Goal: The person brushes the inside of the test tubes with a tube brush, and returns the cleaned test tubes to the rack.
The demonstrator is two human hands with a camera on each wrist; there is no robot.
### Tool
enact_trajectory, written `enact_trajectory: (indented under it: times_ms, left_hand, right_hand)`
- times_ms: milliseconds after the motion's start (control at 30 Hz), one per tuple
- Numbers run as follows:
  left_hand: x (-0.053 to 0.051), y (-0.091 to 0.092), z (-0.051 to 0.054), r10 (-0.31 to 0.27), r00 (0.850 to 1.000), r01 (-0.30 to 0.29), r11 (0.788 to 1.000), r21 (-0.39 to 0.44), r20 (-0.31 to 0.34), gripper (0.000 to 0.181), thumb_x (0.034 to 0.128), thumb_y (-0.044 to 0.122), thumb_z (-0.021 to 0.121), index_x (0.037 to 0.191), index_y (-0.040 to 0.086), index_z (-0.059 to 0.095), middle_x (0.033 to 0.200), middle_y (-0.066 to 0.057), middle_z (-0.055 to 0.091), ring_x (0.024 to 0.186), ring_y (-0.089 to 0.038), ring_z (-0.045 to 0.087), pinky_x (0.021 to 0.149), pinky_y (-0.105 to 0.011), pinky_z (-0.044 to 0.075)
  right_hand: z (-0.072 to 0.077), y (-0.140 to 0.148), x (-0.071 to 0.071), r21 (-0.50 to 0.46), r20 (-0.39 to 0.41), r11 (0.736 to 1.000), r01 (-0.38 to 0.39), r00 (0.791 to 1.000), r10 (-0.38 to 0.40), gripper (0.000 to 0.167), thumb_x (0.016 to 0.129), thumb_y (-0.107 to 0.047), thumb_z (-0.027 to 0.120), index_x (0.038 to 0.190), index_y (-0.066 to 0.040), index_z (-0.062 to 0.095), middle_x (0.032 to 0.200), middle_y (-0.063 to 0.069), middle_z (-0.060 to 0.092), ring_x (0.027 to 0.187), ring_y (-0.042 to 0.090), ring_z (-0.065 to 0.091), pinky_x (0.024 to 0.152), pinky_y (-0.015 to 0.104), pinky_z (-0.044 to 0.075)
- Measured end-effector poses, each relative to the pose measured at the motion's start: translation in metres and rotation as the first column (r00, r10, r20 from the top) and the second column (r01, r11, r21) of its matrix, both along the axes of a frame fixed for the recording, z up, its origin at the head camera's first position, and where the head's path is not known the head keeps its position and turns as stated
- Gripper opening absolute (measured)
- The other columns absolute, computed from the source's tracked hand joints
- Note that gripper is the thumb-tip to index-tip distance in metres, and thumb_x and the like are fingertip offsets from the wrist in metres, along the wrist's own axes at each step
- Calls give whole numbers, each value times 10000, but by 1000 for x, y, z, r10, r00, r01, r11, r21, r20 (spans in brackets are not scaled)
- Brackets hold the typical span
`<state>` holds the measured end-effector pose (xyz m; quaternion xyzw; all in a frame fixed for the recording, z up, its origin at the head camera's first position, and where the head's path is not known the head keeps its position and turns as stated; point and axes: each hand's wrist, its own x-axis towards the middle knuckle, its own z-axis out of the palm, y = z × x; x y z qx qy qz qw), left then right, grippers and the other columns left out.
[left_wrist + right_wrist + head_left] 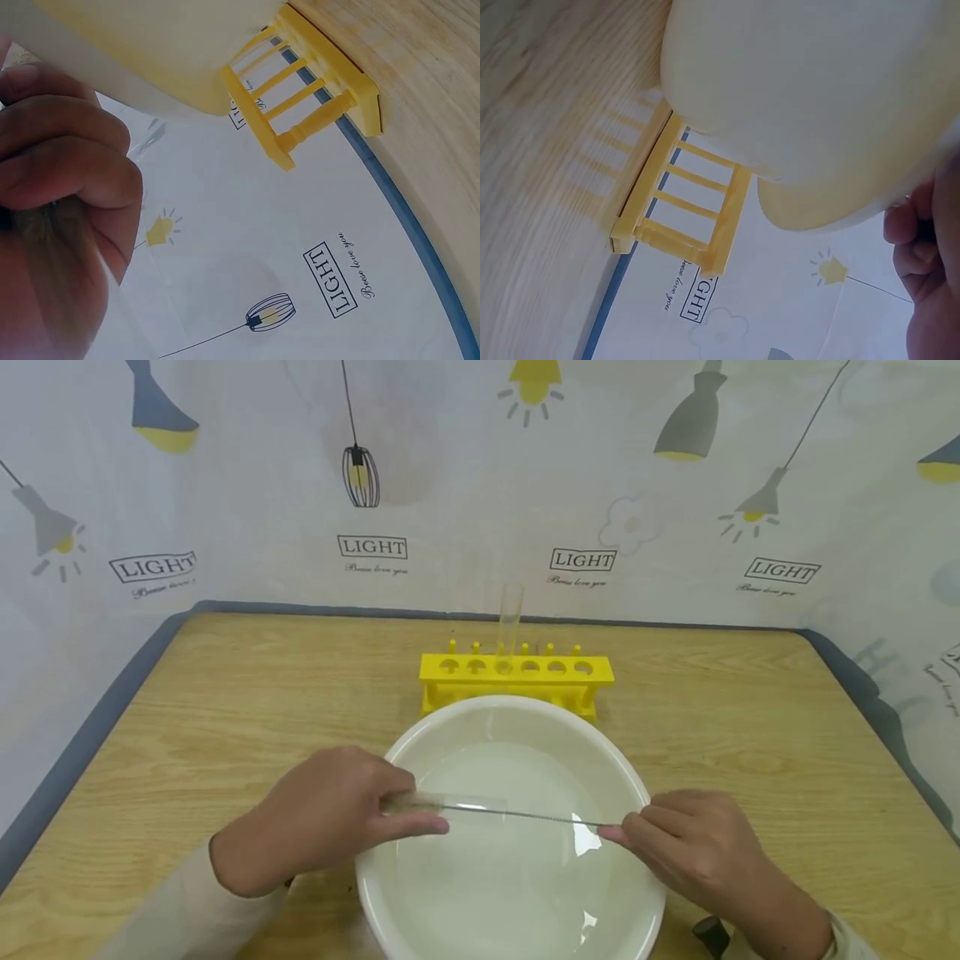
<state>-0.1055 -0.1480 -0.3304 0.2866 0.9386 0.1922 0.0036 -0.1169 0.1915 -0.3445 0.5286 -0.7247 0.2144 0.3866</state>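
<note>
My left hand (322, 822) grips a clear test tube (487, 803) lying nearly level over a white basin (375, 893), its open end toward the right. Brownish bristles of a test tube brush show inside the tube beside the left fingers; in the left wrist view the tube (64, 277) passes under the curled fingers. From the tube's mouth the brush's thin twisted wire handle (555, 817) runs to my right hand (705, 852), which pinches its end above the basin's right rim. The right wrist view shows curled fingers (922, 247) at its edge, but no wire.
Directly behind the basin stands a yellow test tube rack (517, 670) with another clear test tube (510, 622) upright in it. A small dark cylindrical object (711, 935) lies by the right wrist. The wooden table (262, 693) meets a lamp-printed wall covering (465, 527).
</note>
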Motion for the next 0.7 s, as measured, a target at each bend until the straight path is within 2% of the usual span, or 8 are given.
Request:
enact_trajectory:
  times_ms: [200,467,533,600,633,700]
  left_hand:
    - [1,-1,0,6,1000,-5,1000,8,-3,608,881,695,572,563,239,329,555,171,182,504,44,211,461,-173,216]
    - [0,-2,1,5,1000,-5,1000,2,-14,604,885,689,574,567,239,327,569,171,179,518,41,202,474,-176,201]
    - [0,-3,0,4,1000,-4,1000,1,-21,603,885,686,578,566,240,327,568,174,181,517,44,205,473,-176,205]
    - [-1,-3,0,5,1000,-5,1000,-1,-29,605,885,684,581,566,240,323,568,175,180,517,45,204,471,-175,207]
    - [-1,-3,0,6,999,-6,1000,-3,-33,605,885,684,581,565,241,322,567,176,181,516,45,203,469,-175,208]
    - [-1,-3,0,7,999,-8,1000,-7,-39,606,885,685,580,566,240,319,567,175,179,515,45,198,467,-174,208]
  right_hand:
    - [0,2,-3,-8,-15,1000,-4,1000,4,471,1030,-259,579,583,-129,500,510,-97,284,475,4,198,447,84,156]
    - [-12,15,-6,17,44,999,39,998,-40,468,1033,-321,565,600,-143,564,511,-107,360,462,-5,255,439,76,217]
    - [-16,20,-7,29,96,999,42,994,-44,444,1026,-340,574,626,-152,613,518,-114,423,458,-9,316,439,78,270]
    - [-20,25,-8,58,192,998,39,980,-49,419,1020,-359,577,656,-166,655,534,-121,469,471,-20,360,458,74,306]
    - [-21,28,-9,72,247,997,34,968,-51,403,1019,-365,576,679,-173,679,548,-123,503,486,-30,391,470,75,329]
    - [-22,33,-9,98,370,995,24,927,-59,375,1015,-375,573,731,-182,724,588,-127,573,527,-54,449,506,74,377]
